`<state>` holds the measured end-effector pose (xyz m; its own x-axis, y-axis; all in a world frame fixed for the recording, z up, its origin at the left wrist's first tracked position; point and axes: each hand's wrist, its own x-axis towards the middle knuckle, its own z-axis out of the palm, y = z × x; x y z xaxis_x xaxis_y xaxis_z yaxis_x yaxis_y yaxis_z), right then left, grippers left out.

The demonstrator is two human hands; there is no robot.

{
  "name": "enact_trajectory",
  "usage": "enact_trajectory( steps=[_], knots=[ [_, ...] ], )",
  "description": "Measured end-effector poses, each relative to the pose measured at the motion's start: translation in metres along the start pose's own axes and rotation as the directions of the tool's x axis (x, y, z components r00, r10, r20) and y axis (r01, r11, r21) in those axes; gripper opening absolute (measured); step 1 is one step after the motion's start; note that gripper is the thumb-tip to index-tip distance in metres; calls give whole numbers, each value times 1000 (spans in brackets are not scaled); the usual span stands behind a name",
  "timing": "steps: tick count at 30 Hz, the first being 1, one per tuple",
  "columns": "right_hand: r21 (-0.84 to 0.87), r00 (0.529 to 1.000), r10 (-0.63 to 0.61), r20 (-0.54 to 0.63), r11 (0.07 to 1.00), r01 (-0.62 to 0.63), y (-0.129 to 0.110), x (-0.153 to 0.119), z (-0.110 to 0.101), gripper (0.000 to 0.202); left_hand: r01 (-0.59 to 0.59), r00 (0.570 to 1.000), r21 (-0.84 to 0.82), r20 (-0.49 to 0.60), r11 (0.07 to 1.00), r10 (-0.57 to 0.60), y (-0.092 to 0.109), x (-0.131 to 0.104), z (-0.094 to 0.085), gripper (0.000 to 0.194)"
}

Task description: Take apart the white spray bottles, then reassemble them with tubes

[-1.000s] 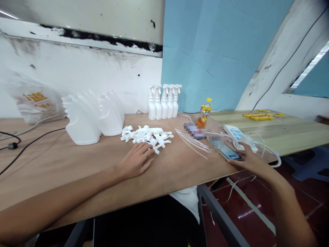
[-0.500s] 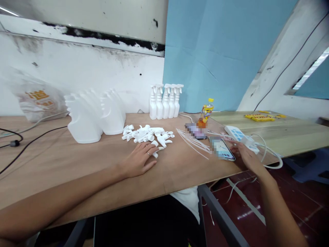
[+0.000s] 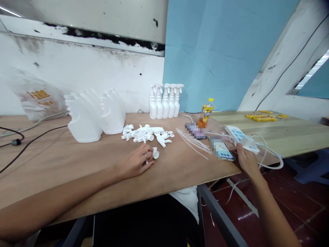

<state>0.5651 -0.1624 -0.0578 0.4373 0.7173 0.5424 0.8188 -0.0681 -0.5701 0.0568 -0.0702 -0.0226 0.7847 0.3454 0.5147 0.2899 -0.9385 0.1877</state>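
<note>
My left hand (image 3: pixel 143 158) rests on the wooden table with its fingers curled round a white spray trigger head (image 3: pixel 155 153). The round collar of that head sticks out to the right of the fingers; the rest is hidden. Just behind is a loose pile of white trigger heads (image 3: pixel 144 133), with one more trigger head (image 3: pixel 163 140) at its right side. My right hand (image 3: pixel 247 158) lies at the right edge of a lit phone (image 3: pixel 223 149). Its thumb and a finger are apart, with nothing seen between them, and its other fingers are hidden.
Thin white tubes (image 3: pixel 192 142) lie beside a second phone (image 3: pixel 195 131) and a drink bottle (image 3: pixel 205 113). Several white spray bottles (image 3: pixel 164 106) stand by the wall. Large white bottles (image 3: pixel 86 125) and a plastic bag (image 3: pixel 42 97) are left. A power strip (image 3: pixel 235 133) sits right.
My left hand has drawn slightly back from the pile, and the trigger head has turned in its fingers. My right hand has pulled back from over the phone to its edge.
</note>
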Motion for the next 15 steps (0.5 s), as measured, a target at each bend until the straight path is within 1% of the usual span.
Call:
enact_trajectory(
  steps=[4,8,10,12,14,15],
  knots=[
    [25,1000,-17,-26,1000,17,-3,-2,0,74,66,994,-112,-75,992,-74,3,0,1,23],
    [68,998,-29,-54,997,32,-1,-2,0,71,152,972,-249,-140,956,-191,5,3,0,26],
    [92,998,-19,-56,995,24,0,-3,1,70,197,957,-338,-140,921,-256,3,4,2,21],
    [121,998,-7,-59,993,14,1,-5,1,68,240,941,-431,-116,870,-317,0,4,4,15],
    [141,998,0,-66,990,9,1,-6,1,67,262,933,-493,-92,829,-349,-2,4,5,17],
    [144,998,-1,-69,990,11,0,-6,1,67,258,936,-503,-82,825,-342,-2,4,5,19]
  ],
)
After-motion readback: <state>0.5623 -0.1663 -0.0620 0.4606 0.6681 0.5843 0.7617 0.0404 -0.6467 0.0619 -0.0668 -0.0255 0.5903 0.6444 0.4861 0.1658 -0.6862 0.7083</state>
